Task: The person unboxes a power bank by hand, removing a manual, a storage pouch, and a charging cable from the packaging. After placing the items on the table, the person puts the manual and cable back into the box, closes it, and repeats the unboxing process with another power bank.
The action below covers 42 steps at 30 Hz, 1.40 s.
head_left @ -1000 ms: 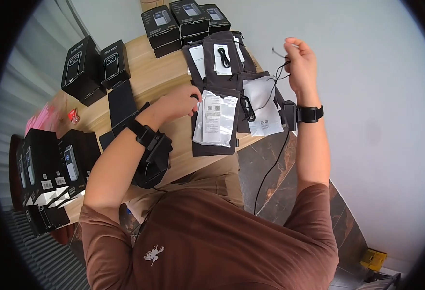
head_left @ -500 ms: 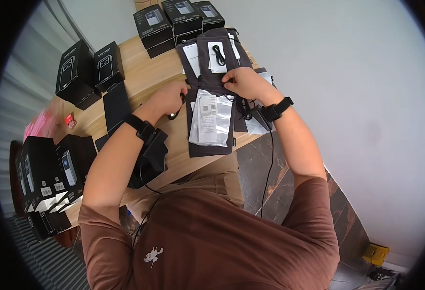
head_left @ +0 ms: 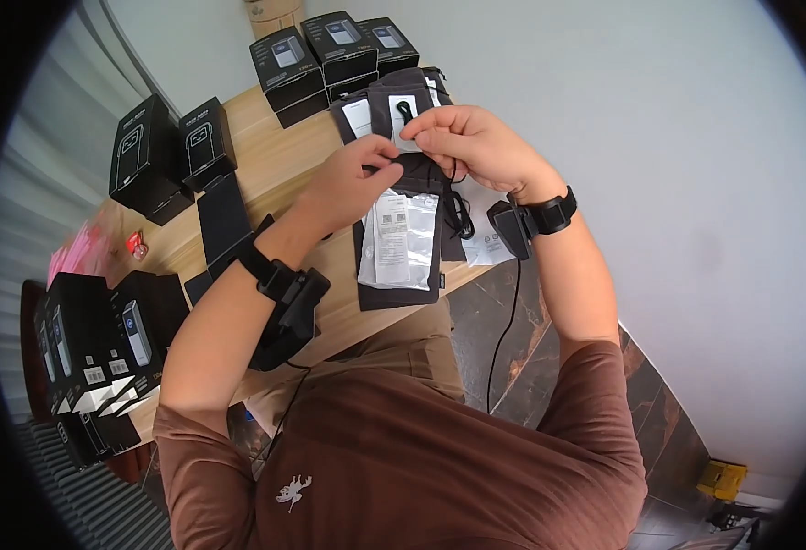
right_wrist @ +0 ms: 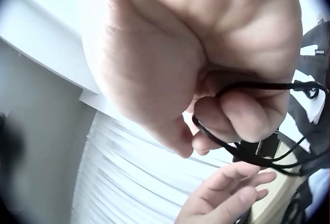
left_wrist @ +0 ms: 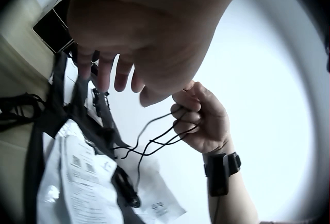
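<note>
My right hand [head_left: 490,151] is raised over the dark pouches, its curled fingers holding thin black cords [left_wrist: 154,141] that hang in loops toward the pouches. Close beside it is my left hand [head_left: 353,183], fingers loosely extended and holding nothing visible; the right wrist view shows this left hand [right_wrist: 227,195] below the cords. Under the hands, a clear plastic bag with a printed paper [head_left: 391,243] lies on a dark pouch [head_left: 394,298]. A coiled black cable [head_left: 459,215] rests right of the bag. Another black cable [left_wrist: 20,108] lies at the left in the left wrist view.
Black boxes [head_left: 284,69] are stacked at the back of the wooden table [head_left: 261,137]. More boxes [head_left: 142,151] stand at the left, with others [head_left: 132,325] at the near left. A small red packet [head_left: 137,244] and pink material [head_left: 82,247] lie between them.
My right hand came down and left from its raised place at the right, then lifted slightly. My left hand let go of the black cable and moved right, close to the right hand.
</note>
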{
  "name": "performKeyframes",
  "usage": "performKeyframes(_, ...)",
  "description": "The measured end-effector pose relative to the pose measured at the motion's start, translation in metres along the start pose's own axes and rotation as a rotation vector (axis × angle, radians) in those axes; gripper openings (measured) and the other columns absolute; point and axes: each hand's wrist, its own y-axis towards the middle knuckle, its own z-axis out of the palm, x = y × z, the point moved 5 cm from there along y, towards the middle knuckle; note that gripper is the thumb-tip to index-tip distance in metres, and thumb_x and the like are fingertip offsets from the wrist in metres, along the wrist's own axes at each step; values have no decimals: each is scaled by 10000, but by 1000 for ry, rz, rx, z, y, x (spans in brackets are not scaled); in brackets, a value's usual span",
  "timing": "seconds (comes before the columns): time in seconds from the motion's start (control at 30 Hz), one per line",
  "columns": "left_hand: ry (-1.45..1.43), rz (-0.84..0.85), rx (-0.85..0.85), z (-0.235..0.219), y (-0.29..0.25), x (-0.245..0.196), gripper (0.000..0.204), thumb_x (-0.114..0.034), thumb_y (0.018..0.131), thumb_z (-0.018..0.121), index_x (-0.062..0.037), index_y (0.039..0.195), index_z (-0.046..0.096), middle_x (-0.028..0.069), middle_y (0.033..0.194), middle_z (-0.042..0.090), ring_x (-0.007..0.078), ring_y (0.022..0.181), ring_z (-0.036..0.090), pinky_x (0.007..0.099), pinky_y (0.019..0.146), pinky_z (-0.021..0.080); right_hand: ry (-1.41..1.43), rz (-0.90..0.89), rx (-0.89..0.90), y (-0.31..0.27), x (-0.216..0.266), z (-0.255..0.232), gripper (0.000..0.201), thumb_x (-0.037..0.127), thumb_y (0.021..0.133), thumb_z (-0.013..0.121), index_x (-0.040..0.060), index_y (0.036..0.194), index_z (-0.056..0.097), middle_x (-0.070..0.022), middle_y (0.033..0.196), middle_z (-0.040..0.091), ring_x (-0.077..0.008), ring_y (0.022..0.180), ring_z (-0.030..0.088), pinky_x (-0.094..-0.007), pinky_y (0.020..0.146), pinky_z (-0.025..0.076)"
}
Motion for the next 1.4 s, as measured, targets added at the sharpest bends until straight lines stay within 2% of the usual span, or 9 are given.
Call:
performKeyframes(0.07,-386,134,50,5,3,-6,467,-116,954,668,4,1398,586,153,1312,680,218,1264,628,354,1049,496,117,-74,58,0,7,3,205,140,1066,648,29,1198,758,42,827,630,-25,701,531,-204,607,434)
performKeyframes(0.17,-782,68,179,11,-7,-30,522,-25,998,598,25,1504,482,85,1141,716,181,1066,698,330,993,526,244,-115,36,-1,9,7,200,88,1062,616,22,1193,751,34,818,630,-30,675,515,-194,605,429)
performKeyframes(0.3,-362,-36,208,11,-18,-28,450,-56,1037,581,19,1477,518,60,1009,723,159,973,696,305,956,524,320,-116,21,-1,11,2,237,25,1039,572,27,1199,747,39,841,633,-34,697,522,-190,628,438)
performKeyframes(0.4,-353,-30,265,9,-19,-26,360,-71,1050,594,18,1398,599,22,954,690,114,868,651,270,848,520,336,-137,-11,-2,10,-1,268,1,1023,553,21,1210,743,38,883,650,-31,743,532,-183,652,439)
performKeyframes(0.47,-356,-64,189,4,-21,-25,287,-92,1064,599,16,1327,640,-10,892,643,82,801,597,245,767,497,300,-149,-15,-4,8,-4,292,-5,1020,540,17,1232,740,28,933,683,-25,778,535,-178,667,436)
performKeyframes(0.7,-321,-116,48,-18,-26,-23,172,-201,1109,605,-52,1157,675,-86,771,517,7,638,436,188,570,369,-318,-168,-14,-20,13,-4,357,-51,971,539,-28,1258,750,-54,1080,777,-103,985,694,-256,846,541)
performKeyframes(1.0,-434,-156,16,-26,-30,-33,156,-243,1107,608,-101,1058,653,-114,741,440,-3,605,346,202,530,265,-436,-123,-51,-27,13,-10,257,28,1016,561,-14,1154,774,-32,1004,775,-95,941,681,-261,833,534)
performKeyframes(1.2,-480,-139,44,-24,-36,-44,165,-260,1104,618,-110,1045,656,-115,728,433,-2,592,335,207,525,262,-358,-81,-6,-29,10,-9,189,126,1025,689,-25,1092,782,-39,1009,792,-102,926,698,-269,876,552)
performKeyframes(1.4,-331,-214,99,-31,-38,-39,177,-271,1088,657,-104,1035,674,-109,722,440,9,587,339,216,515,265,-315,-135,-142,-38,25,-24,172,161,1032,739,2,1050,802,-13,952,774,-82,895,675,-253,826,542)
